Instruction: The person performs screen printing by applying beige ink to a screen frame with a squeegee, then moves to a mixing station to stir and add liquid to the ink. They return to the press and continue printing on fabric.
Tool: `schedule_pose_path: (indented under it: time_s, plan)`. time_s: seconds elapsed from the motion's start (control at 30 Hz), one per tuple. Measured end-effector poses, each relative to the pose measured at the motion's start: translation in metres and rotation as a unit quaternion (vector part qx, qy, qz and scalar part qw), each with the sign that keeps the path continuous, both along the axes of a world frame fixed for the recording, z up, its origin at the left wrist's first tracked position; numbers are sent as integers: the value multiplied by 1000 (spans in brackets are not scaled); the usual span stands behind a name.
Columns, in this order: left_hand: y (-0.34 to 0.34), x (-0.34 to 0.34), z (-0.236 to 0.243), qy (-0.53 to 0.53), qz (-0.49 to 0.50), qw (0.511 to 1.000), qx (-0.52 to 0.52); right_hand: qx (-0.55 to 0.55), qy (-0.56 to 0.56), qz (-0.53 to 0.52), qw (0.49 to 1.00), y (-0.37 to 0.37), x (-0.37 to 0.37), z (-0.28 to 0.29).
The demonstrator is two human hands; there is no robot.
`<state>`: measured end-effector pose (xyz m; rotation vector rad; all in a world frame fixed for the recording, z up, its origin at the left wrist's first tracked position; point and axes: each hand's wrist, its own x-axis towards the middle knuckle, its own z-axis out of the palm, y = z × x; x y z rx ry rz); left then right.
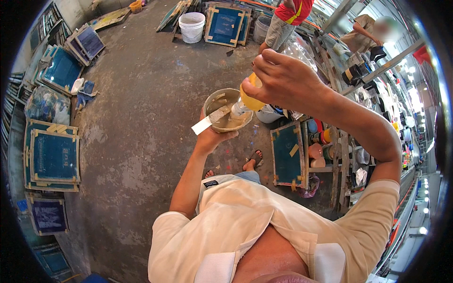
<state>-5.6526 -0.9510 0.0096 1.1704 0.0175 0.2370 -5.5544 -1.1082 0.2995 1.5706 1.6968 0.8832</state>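
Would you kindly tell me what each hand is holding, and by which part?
Left hand: the tub, by its outer side. Right hand: the yellow bottle, by its raised end.

One view, L fisheye of head-worn pair; I see it aimed steeply down, wearer's shirt [240, 207] v. close at bottom ctr, floor [122, 141] farther off mid-L, edges bowed.

Spatula [210, 120] left, bottle [253, 97] right, at the mouth of the bucket [230, 95]

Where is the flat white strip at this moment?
In the head view, just left of centre, the strip lies across the near-left rim of the bucket held by the left hand.
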Motion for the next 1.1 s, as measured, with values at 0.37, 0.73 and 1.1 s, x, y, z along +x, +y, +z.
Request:
schedule_pose_path:
  time_s: [0.37, 0.73, 1.1]
  plan:
    - [-6, 3, -3, 19, -49, 998, 41, -31, 74, -62, 995, -14, -2, -3]
    - [-8, 5, 48, 68, -61, 996, -6, 26, 74, -5, 997, -20, 22, -5]
    - [-9, 23, -2, -13, -29, 997, 69, 46, 96, -64, 992, -42, 20, 1]
